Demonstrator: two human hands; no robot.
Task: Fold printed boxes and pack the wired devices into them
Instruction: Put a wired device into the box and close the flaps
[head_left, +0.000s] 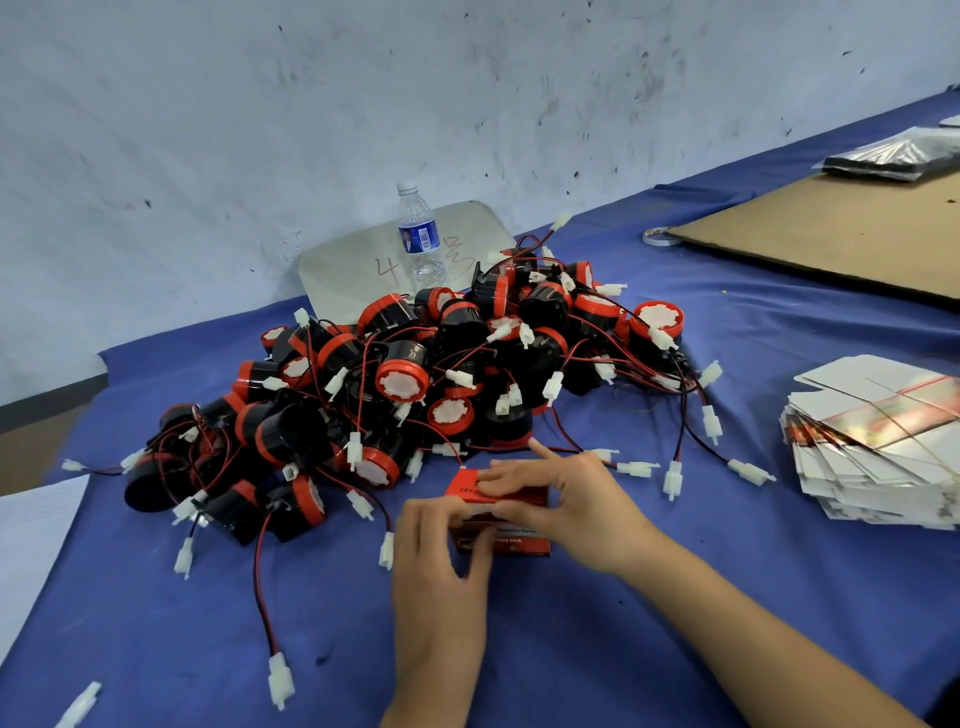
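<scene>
Centrally, small rectangular red cardboard box (519, 543)

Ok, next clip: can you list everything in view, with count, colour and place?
wired devices: many, uncounted, black with red rims and white connectors; tangled pile mid-table
red printed box: one, red; in front of the pile, between both hands
flat box blanks: one stack, white with print; right edge
water bottle: one, clear with blue label; behind the pile
rounded panel: one, grey, marked 4; leaning on the wall
cardboard sheet: one, brown; far right
tape roll: one, white; at the cardboard's left corner
bagged black packs: one bundle; top right
paper sheet: one, white; left edge
table cloth: one, blue
left hand: grips the box's left end
right hand: holds the box's top
</scene>
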